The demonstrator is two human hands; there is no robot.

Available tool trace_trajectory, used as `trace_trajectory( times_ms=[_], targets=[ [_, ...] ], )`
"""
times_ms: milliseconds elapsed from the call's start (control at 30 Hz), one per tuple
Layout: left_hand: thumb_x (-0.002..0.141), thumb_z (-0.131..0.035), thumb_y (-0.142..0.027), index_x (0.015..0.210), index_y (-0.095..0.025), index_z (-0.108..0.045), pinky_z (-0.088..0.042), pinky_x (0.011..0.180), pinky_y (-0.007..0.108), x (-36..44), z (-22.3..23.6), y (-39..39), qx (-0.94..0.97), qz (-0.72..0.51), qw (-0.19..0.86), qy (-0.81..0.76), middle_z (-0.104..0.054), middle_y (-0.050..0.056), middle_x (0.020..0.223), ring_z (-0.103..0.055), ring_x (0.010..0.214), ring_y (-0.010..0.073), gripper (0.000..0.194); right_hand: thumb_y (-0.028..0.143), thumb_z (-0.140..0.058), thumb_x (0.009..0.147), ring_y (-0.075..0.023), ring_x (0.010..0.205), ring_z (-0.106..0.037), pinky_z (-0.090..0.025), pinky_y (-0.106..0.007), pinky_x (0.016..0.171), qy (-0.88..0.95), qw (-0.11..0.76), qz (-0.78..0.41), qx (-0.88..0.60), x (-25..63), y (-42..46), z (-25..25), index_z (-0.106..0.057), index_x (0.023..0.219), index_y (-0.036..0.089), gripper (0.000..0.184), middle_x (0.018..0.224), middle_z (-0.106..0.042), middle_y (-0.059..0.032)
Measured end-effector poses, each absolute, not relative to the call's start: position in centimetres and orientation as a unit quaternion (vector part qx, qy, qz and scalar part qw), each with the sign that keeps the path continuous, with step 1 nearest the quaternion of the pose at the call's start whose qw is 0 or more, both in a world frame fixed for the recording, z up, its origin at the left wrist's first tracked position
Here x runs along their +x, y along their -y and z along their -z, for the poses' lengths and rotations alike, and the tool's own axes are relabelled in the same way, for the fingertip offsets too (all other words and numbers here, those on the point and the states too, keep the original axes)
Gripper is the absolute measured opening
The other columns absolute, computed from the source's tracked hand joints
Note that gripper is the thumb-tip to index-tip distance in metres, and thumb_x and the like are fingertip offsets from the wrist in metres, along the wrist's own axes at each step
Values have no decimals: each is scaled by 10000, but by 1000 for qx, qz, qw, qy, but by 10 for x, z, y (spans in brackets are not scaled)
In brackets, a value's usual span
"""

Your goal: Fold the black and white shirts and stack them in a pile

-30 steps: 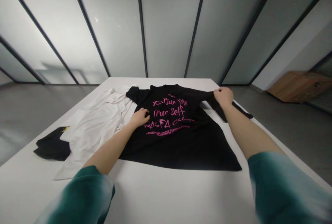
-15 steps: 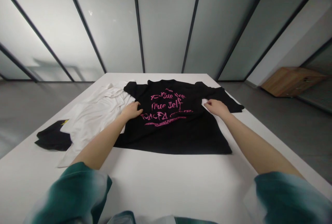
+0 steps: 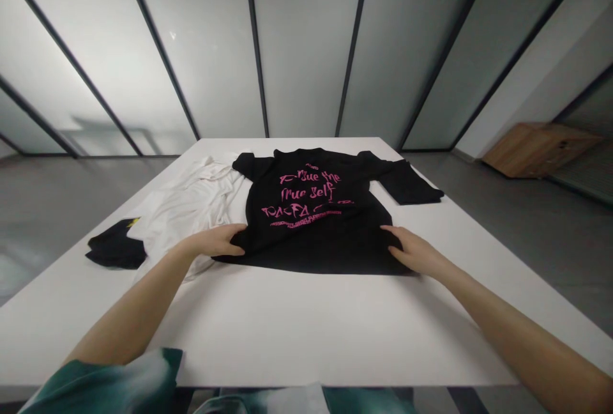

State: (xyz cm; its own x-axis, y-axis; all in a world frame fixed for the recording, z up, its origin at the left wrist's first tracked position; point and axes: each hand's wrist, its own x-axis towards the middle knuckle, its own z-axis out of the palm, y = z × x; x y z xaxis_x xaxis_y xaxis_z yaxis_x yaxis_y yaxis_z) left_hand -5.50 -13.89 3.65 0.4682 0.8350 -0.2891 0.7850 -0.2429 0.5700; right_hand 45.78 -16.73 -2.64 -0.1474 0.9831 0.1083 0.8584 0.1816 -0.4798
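L hand (image 3: pixel 214 241) is at the lower-L corner of the black T-shirt (image 3: pixel 316 238), fingers out over the hem edge. R hand (image 3: pixel 414 254) is at the lower-R corner, fingers slightly curled on the hem. Both look mostly open; can't tell if either is actually pinching the cloth.

Tee lies flat between the hands and ahead of them, pink print up, neck at the far side, sleeves out to each side. R sleeve ends well ahead of R hand, near the table's R edge.

Just past L hand, the white garment (image 3: pixel 191 200) lies rumpled, touching the tee's L side and running toward the far edge. Further L of L hand, near the table's L edge, is a dark folded cloth (image 3: pixel 115 246).

Below both hands, toward the person, the white table (image 3: pixel 287 321) is bare, w/ lots of room up to the near edge. Off R of R hand, beyond the table, a wooden cabinet (image 3: pixel 539 150) stands on the floor by the wall.
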Motion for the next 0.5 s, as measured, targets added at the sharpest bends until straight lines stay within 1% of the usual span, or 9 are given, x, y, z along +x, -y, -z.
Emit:
trace_trajectory(
  times_ms=[33,100,167,233,300,367,433,500],
  targets=[
    [693,-691,-500,1197,-205,-638,-486,992,362,-54,-34,140,776,-81,364,-508,-696,65,1213,-626,1124,290,586,279,-549,754,-294,1147,-628,-484,-419,1010,726,234,-173,-624,459,167,25,-635,1236,229,492,1221,-683,-85],
    [725,-676,-512,1162,-202,-647,-495,1003,391,-53,-30,139,728,-194,417,-508,-713,62,1178,-629,1128,287,536,234,-520,729,-274,1053,-658,-520,-411,939,668,299,-216,-646,461,165,16,-667,1142,237,438,1124,-712,-64],
    [686,-720,-535,1078,-181,-660,-542,937,409,-53,-30,135,650,-304,461,-523,-737,75,1082,-665,1054,294,532,225,-533,703,-259,966,-672,-549,-386,844,603,357,-265,-663,464,162,-2,-669,1105,234,424,1084,-717,-58],
    [621,-786,-517,1005,-171,-662,-582,851,392,-53,-36,133,569,-363,500,-542,-747,80,1003,-698,960,284,531,242,-583,685,-246,898,-678,-559,-352,748,559,400,-321,-652,467,161,-23,-665,1102,240,425,1084,-712,-57],
    [591,-829,-482,1002,-182,-668,-597,815,368,-55,-46,135,520,-357,537,-560,-752,80,992,-711,934,272,533,287,-648,679,-231,822,-682,-555,-323,657,534,418,-375,-632,472,164,-42,-657,1124,260,445,1067,-712,-52],
    [607,-834,-483,1063,-204,-680,-600,833,367,-58,-56,140,514,-309,565,-567,-755,80,1022,-710,971,278,557,350,-697,677,-220,768,-683,-549,-311,612,524,415,-407,-623,478,170,-53,-643,1156,280,487,1035,-715,-46],
    [635,-816,-508,1138,-234,-682,-584,891,364,-63,-61,149,552,-246,565,-561,-750,72,1083,-689,1055,286,588,410,-712,679,-224,762,-690,-556,-315,617,538,382,-420,-623,485,180,-53,-637,1173,283,515,1009,-723,-49],
    [642,-805,-525,1175,-263,-682,-552,948,332,-67,-62,157,609,-172,540,-554,-733,51,1160,-647,1149,281,606,467,-698,693,-230,721,-694,-558,-322,603,582,320,-393,-635,494,190,-44,-658,1160,260,512,946,-733,-65]
  ],
)
